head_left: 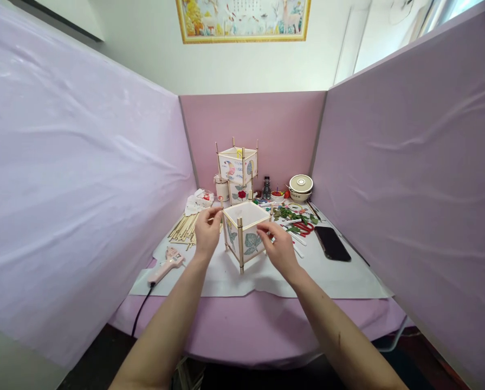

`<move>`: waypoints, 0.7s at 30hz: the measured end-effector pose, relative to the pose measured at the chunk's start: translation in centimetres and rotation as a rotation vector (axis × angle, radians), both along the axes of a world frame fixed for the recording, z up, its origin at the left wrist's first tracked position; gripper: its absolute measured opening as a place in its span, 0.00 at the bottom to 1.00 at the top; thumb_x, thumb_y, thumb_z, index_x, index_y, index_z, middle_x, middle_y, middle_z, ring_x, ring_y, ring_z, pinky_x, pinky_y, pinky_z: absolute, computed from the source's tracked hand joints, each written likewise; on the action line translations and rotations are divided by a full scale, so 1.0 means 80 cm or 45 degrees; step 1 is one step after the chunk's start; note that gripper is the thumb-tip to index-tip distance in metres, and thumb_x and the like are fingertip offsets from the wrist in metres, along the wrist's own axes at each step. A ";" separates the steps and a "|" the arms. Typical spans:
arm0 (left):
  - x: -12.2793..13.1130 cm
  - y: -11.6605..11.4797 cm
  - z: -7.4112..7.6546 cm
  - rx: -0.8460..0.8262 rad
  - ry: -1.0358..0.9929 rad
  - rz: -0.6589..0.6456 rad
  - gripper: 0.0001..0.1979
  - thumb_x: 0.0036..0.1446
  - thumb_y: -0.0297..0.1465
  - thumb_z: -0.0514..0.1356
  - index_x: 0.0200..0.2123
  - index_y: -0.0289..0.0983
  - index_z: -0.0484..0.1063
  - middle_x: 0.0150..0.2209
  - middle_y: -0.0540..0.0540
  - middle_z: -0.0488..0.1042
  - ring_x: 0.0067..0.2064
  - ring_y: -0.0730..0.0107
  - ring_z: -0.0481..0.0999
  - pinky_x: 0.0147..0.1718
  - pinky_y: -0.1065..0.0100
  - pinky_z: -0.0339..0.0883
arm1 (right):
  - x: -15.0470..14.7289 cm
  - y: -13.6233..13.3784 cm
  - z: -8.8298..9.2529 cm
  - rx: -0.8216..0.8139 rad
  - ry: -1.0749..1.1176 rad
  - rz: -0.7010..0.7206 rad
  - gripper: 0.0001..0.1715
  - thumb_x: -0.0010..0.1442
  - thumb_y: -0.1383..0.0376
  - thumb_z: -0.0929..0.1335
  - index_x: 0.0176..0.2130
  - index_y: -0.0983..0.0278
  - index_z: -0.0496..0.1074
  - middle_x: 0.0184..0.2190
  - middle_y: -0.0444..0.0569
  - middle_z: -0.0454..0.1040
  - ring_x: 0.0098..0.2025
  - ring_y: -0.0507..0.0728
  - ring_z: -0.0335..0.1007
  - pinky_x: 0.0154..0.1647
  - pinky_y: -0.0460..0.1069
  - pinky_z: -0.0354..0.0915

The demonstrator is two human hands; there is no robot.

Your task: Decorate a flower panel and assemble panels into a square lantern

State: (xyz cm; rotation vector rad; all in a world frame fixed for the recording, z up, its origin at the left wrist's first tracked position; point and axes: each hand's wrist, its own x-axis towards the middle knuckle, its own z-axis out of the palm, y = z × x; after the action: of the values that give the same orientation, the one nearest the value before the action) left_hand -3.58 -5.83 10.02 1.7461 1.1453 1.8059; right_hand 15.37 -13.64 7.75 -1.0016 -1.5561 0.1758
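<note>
In front of me on the table stands a square paper lantern (252, 244) with a wooden-stick frame, open at the top. Green leaf prints show on its white sides. My left hand (207, 230) is closed in a pinch at its left corner post. My right hand (278, 246) has its thumb and fingers curled in against the right side panel, near the upper edge. That hand covers part of the panel. Behind it rises a taller decorated lantern (232, 165), with a moon-like drawing above and a red rose on the lower box.
At left lie bamboo sticks (183, 230) and a pink glue gun (167, 268) with its cord hanging off the table. Leaves (293, 215), red scissors (305, 227), white pens and a black phone (332, 244) lie at right. A lidded bowl (301, 187) stands behind. Lilac sheets wall both sides.
</note>
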 end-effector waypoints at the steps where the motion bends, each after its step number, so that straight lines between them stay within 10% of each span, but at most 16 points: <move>1: 0.007 -0.016 -0.004 0.063 0.021 -0.031 0.11 0.59 0.36 0.58 0.40 0.37 0.75 0.40 0.45 0.74 0.42 0.66 0.73 0.42 0.66 0.66 | 0.002 0.001 0.008 0.044 0.039 -0.001 0.08 0.64 0.65 0.65 0.41 0.61 0.74 0.38 0.50 0.75 0.41 0.57 0.70 0.42 0.52 0.65; 6: 0.034 -0.066 -0.010 0.117 0.007 -0.123 0.08 0.58 0.36 0.60 0.37 0.39 0.75 0.36 0.47 0.72 0.39 0.69 0.71 0.38 0.68 0.65 | -0.015 0.008 0.036 0.070 0.097 0.071 0.07 0.63 0.65 0.66 0.38 0.60 0.75 0.36 0.48 0.74 0.41 0.57 0.69 0.44 0.51 0.64; 21: 0.030 -0.077 -0.012 0.066 0.177 -0.071 0.10 0.57 0.34 0.61 0.42 0.40 0.77 0.38 0.47 0.71 0.36 0.70 0.69 0.37 0.68 0.65 | -0.024 0.013 0.019 0.061 -0.085 -0.096 0.07 0.63 0.64 0.67 0.38 0.59 0.77 0.36 0.49 0.73 0.42 0.60 0.65 0.46 0.55 0.59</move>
State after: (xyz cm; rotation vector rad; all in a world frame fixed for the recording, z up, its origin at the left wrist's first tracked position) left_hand -1.17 -11.95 9.08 1.9405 1.0996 1.7192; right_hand 13.43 -12.59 9.29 -1.0355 -1.5733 0.0528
